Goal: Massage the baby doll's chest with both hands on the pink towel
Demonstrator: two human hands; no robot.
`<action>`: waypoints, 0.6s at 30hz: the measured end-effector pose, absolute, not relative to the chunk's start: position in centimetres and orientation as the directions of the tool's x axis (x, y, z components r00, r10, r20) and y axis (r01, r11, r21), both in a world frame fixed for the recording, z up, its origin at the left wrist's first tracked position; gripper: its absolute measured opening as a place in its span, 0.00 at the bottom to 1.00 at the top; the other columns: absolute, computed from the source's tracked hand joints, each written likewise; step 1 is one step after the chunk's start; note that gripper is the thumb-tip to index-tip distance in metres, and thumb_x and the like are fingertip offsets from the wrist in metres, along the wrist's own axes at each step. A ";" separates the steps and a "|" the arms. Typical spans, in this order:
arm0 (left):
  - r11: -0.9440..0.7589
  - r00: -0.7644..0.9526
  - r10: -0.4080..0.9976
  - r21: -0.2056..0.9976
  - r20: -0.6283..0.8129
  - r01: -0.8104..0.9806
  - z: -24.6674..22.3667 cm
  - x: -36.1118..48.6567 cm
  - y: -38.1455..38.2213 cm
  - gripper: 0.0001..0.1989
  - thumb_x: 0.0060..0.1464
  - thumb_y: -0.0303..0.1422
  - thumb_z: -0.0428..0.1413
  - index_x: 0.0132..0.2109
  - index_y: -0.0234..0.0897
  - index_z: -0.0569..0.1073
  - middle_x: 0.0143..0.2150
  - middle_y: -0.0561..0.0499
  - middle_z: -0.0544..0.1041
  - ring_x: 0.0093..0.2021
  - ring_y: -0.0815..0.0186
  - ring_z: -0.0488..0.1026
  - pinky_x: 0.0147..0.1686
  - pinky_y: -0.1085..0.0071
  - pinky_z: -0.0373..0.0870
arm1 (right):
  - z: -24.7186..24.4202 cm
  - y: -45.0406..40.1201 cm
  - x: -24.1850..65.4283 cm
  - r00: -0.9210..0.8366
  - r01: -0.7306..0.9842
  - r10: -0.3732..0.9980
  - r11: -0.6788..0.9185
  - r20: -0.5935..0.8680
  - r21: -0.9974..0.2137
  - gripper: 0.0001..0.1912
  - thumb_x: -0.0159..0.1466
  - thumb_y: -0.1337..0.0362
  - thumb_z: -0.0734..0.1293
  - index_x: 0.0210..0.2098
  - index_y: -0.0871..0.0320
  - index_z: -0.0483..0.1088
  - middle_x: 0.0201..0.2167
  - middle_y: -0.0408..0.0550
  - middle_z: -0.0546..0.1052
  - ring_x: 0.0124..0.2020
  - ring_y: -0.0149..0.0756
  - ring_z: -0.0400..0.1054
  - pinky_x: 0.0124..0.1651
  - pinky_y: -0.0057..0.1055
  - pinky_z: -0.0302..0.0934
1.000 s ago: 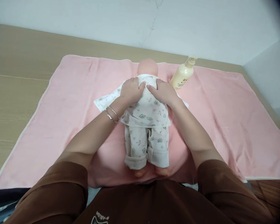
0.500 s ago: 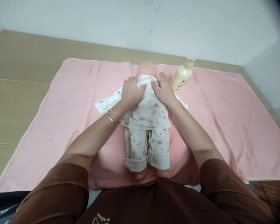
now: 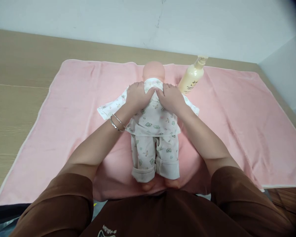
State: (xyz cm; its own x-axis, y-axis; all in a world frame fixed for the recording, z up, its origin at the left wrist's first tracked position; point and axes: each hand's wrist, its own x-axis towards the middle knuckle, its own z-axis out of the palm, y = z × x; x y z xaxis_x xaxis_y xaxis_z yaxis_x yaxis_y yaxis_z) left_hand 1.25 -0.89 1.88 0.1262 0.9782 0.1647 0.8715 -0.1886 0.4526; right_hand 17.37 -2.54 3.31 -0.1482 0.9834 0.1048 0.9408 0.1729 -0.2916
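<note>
A baby doll lies with the back of its bald head up, dressed in a white printed top and matching trousers with rolled cuffs. My left hand wraps round the doll's upper body at the left shoulder, thumb on the upper back. On the opposite shoulder, my right hand holds it the same way, fingers curled over the side. Both thumb tips nearly meet at the middle of the back. The doll's face and arms are hidden; its sleeves spread out to both sides.
Beneath the doll, a pink blanket covers much of the wooden table. A cream-coloured pump bottle leans or stands just beyond my right hand. A white wall rises behind the table.
My thumbs have come closer together on the doll's upper back. The fingers of my right hand have drawn in and curled round the shoulder. The view has shifted slightly.
</note>
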 end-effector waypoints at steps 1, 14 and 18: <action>-0.203 0.134 0.974 0.433 0.185 0.878 1.8 1.6 -1.3 0.23 0.70 0.44 0.49 0.55 0.28 0.74 0.57 0.30 0.79 0.62 0.42 0.74 0.66 0.48 0.67 | 3.3 -2.0 17.9 -0.145 0.926 0.987 0.162 0.075 -0.341 0.33 0.78 0.49 0.49 0.59 0.69 0.72 0.59 0.69 0.78 0.64 0.62 0.69 0.73 0.59 0.52; -0.157 0.156 0.987 0.515 0.045 0.843 1.8 -0.1 0.8 0.28 0.73 0.46 0.38 0.52 0.34 0.78 0.55 0.35 0.81 0.56 0.46 0.77 0.60 0.49 0.72 | 3.6 -4.0 16.6 -0.187 0.951 0.974 0.212 0.130 -0.223 0.30 0.77 0.54 0.50 0.61 0.69 0.70 0.63 0.69 0.75 0.68 0.60 0.66 0.77 0.62 0.41; -0.212 0.152 0.972 0.400 0.177 0.892 1.8 1.5 -1.4 0.25 0.72 0.42 0.43 0.56 0.28 0.76 0.57 0.30 0.79 0.60 0.43 0.74 0.65 0.48 0.68 | 3.4 -1.7 18.6 -0.156 0.899 0.987 0.154 0.027 -0.410 0.33 0.76 0.43 0.50 0.56 0.62 0.73 0.57 0.63 0.80 0.61 0.58 0.72 0.74 0.62 0.49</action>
